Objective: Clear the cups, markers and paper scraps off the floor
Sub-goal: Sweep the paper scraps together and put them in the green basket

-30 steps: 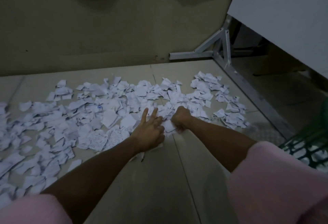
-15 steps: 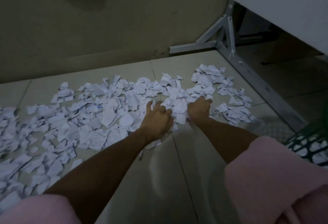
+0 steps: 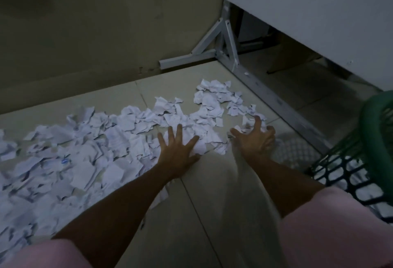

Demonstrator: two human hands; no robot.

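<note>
Two hands, one green basket [image 3: 374, 140], one metal frame [image 3: 223, 51], and paper scraps [image 3: 119, 140] too many to count.

Nothing legible is showing anywhere. Some paper scraps [image 3: 119, 140] are carrying faint lines of handwriting or print, but the marks are coming out too small and dim to read, and no label, brand, number or sign is visible.
</note>
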